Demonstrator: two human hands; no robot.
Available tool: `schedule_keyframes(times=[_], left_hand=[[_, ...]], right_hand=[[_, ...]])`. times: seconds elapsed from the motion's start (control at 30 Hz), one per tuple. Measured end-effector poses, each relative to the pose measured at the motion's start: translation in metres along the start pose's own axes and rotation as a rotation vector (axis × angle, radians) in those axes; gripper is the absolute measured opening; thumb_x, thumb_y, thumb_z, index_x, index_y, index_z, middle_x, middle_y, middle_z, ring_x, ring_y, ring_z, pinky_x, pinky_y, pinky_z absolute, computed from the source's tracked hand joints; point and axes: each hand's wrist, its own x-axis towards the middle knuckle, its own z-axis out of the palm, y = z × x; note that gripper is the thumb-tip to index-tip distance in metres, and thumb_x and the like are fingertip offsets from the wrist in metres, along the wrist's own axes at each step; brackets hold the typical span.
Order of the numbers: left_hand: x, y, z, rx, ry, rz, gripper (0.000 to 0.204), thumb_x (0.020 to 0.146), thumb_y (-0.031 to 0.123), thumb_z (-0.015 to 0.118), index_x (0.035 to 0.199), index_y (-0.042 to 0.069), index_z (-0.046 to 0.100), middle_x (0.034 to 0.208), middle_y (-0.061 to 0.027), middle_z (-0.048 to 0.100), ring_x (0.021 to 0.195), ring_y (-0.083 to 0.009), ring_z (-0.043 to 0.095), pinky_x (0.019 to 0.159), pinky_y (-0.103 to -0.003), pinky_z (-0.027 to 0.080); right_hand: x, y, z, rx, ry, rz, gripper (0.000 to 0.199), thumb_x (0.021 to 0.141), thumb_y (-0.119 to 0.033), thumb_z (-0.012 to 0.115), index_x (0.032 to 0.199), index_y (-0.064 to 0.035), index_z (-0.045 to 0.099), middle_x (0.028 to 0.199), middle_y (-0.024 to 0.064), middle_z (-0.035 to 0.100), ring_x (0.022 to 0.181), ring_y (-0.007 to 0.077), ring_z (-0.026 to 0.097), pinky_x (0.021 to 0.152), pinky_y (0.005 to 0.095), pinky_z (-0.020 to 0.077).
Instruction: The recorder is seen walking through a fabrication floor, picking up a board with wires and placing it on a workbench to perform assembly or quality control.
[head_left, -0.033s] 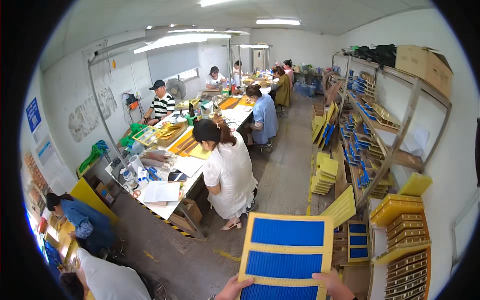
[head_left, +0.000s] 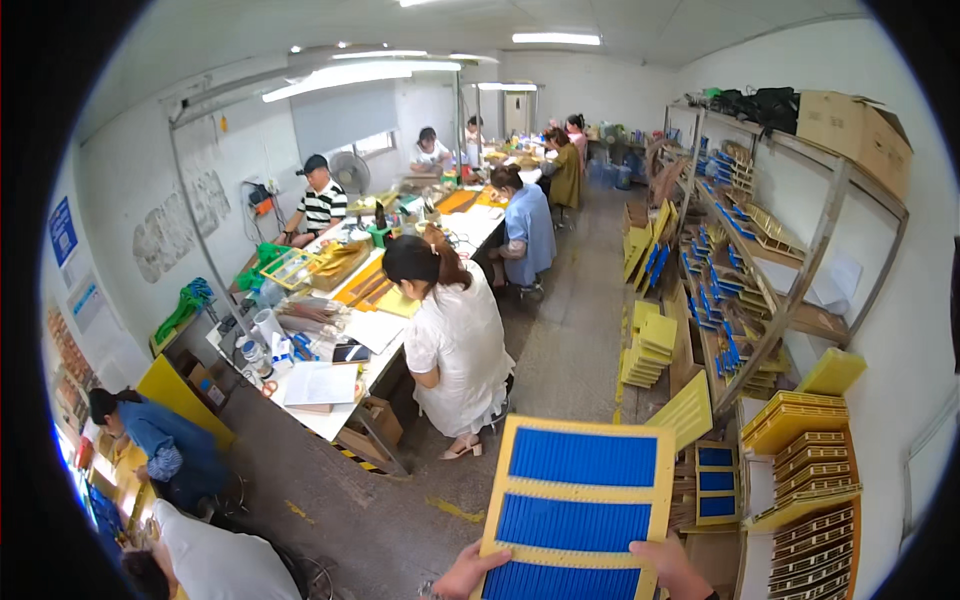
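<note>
Head view: speckled grey floor (head_left: 570,340), white worktable (head_left: 335,425), metal shelving (head_left: 806,255)
Yellow frame (head_left: 585,491): rectangular, ribbed blue panels (head_left: 580,522), above floor
Grip: left hand (head_left: 470,572), right hand (head_left: 668,562) pinch its side edges

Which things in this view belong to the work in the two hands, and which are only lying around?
In the work:
yellow-blue frame, held at its sides
left hand
right hand

Apparently just lying around:
upper carton
papers
fan
</note>
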Motion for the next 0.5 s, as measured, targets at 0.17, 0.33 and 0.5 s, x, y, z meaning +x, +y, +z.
schedule_keyframes(times=[0.17,0.33,0.5], left_hand=[[0.13,0.077,0.009,0.115,-0.124,-0.094,0.044,0.091,0.016,0.07,0.128,-0.004,0.056,0.117,-0.0106,0.066,0.104,-0.0183,0.064,0.091,-0.033,0.053],[0.252,0.121,0.032,0.066,-0.115,-0.125,0.043,0.091,0.016,0.071,0.125,-0.004,0.056,0.114,-0.0103,0.067,0.098,-0.0175,0.066,0.086,-0.032,0.054],[0.389,0.167,0.065,0.154,-0.154,-0.134,0.045,0.09,0.018,0.071,0.127,-0.003,0.055,0.114,-0.0109,0.067,0.098,-0.018,0.066,0.086,-0.032,0.054]], right_hand=[[0.087,-0.051,0.001,-0.055,0.117,-0.022,0.047,0.08,0.003,0.073,0.124,0.0036,0.058,0.11,0.0102,0.068,0.095,0.0191,0.066,0.084,0.0345,0.0547],[0.185,-0.1,0.004,0.082,0.091,-0.107,0.044,0.08,0.001,0.075,0.121,0.0016,0.06,0.108,0.0078,0.067,0.094,0.017,0.065,0.082,0.0333,0.0541],[0.311,-0.148,-0.023,0.128,0.09,-0.126,0.041,0.081,0.0,0.074,0.12,0.0007,0.06,0.107,0.0058,0.066,0.092,0.0159,0.064,0.081,0.0323,0.0536]])
